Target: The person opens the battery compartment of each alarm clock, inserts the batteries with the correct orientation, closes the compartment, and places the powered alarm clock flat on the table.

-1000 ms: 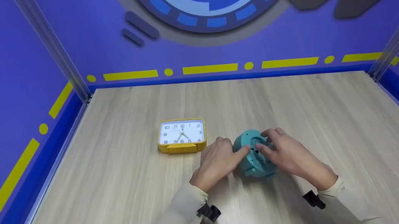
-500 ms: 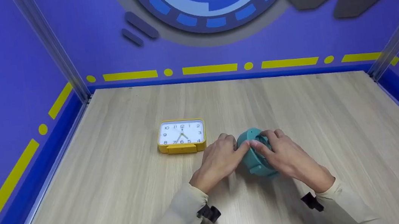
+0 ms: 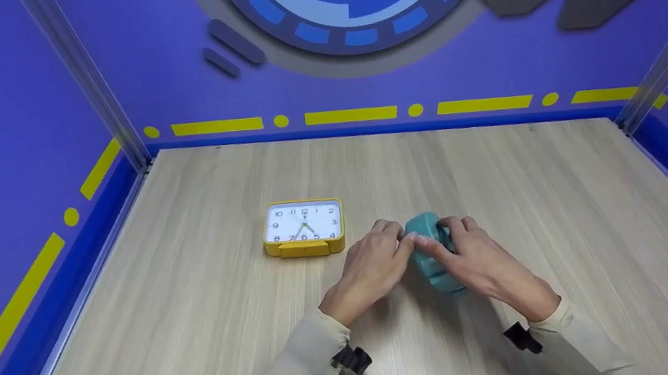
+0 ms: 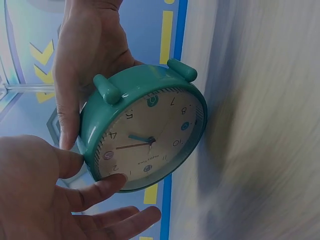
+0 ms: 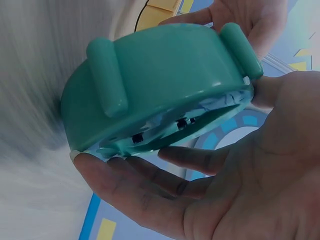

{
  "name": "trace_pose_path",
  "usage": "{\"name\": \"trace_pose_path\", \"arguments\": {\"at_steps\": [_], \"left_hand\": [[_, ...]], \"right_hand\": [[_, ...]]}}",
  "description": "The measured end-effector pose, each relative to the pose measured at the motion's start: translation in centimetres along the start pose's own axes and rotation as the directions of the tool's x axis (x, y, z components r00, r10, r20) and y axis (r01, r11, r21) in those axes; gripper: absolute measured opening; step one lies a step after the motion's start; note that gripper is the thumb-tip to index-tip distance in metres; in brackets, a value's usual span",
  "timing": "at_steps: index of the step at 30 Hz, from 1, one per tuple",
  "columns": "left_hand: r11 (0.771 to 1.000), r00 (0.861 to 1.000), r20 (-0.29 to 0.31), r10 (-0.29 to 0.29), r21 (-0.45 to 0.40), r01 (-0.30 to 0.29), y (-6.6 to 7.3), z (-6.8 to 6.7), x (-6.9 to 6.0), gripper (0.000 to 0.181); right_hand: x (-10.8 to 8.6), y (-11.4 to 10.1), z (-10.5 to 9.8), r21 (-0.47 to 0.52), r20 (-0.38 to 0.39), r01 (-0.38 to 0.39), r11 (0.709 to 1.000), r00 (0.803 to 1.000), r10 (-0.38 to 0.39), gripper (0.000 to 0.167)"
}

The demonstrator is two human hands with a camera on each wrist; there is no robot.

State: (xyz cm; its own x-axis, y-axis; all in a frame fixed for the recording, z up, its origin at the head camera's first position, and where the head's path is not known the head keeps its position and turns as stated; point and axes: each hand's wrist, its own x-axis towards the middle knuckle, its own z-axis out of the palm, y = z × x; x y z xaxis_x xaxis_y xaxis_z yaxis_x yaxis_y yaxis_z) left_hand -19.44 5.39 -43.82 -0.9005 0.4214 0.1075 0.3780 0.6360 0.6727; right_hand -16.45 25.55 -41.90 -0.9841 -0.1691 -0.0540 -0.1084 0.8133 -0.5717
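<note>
A round teal alarm clock (image 3: 425, 226) is held between both hands, low over the table, seen from its side in the head view. My left hand (image 3: 372, 265) pinches its rim, thumb on the edge and index finger on the face, as the left wrist view shows. Opposite it, my right hand (image 3: 486, 261) grips the clock with the thumb on the rim and fingers along the recessed back. The white dial (image 4: 160, 142) with coloured numbers faces the left palm. Two stubby feet (image 4: 182, 70) stick out of the casing. In the right wrist view, dark details show inside the back.
A yellow rectangular alarm clock (image 3: 304, 226) lies face up on the wood-grain table (image 3: 214, 196), left of the hands. Blue printed panels (image 3: 360, 89) wall in the back and both sides, joined by metal corner posts. Both wrists carry black mounts on their sleeves.
The teal clock has turned so that its back, earlier visible from above, now faces right and its rim shows. It has shifted slightly right, the left hand following. The yellow clock stays put.
</note>
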Motion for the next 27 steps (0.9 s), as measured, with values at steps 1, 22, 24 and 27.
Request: {"name": "trace_pose_path", "arguments": {"at_steps": [1,22,24,27], "left_hand": [[1.0,1.0,-0.006,0.009,-0.003,-0.009,-0.01,0.04,0.02,0.032],[0.997,0.999,0.047,0.001,-0.073,0.003,-0.63,0.9,0.41,0.045],[0.997,0.998,0.056,-0.007,-0.073,0.011,-0.65,0.94,0.42,0.046],[0.997,0.998,0.068,-0.019,-0.076,0.024,-0.74,1.01,0.44,0.048]], "right_hand": [[-0.01,0.02,-0.01,0.003,0.001,0.0,1.0,1.0,0.0,0.088],[-0.11,0.21,-0.08,0.097,0.007,-0.035,0.995,0.999,0.034,0.07],[-0.07,0.2,-0.09,0.112,0.012,-0.039,0.993,0.999,0.038,0.07],[0.01,0.21,-0.08,0.142,0.016,-0.047,0.989,0.999,0.045,0.07]]}}
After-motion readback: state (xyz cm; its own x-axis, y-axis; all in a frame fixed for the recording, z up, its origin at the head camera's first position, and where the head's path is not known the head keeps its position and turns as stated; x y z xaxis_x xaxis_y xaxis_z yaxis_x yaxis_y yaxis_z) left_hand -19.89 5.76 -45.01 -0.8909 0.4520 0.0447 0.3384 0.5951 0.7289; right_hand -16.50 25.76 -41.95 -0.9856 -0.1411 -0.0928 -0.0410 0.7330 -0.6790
